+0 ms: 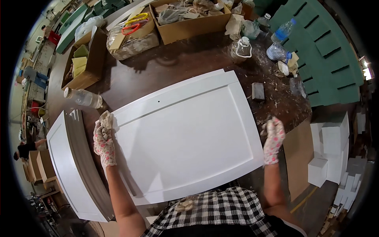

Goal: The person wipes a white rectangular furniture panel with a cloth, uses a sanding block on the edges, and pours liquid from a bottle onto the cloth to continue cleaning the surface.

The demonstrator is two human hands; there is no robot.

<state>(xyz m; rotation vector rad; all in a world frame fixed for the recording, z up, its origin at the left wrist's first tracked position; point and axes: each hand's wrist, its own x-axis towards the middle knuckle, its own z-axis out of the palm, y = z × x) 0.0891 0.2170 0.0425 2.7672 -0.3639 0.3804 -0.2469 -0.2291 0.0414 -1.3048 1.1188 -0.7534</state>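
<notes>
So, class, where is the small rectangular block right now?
In the head view, the block lies on the brown table, just right of the white panel and beyond the right hand.

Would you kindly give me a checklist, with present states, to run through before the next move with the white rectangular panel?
1. White rectangular panel resting on the dark brown table: ok.
2. Panel's upper face free of loose items: ok, none visible on it.
3. Left hand in a pink-patterned white glove at the panel's left edge, with a crumpled beige cloth: ok.
4. Right hand in a matching glove, grip on anything: cannot tell; it is blurred, by the panel's right edge.
5. Small grey rectangular block apart from the panel: ok.
6. All bottles upright: not ok; a clear plastic bottle with a blue cap lies on its side.
</notes>
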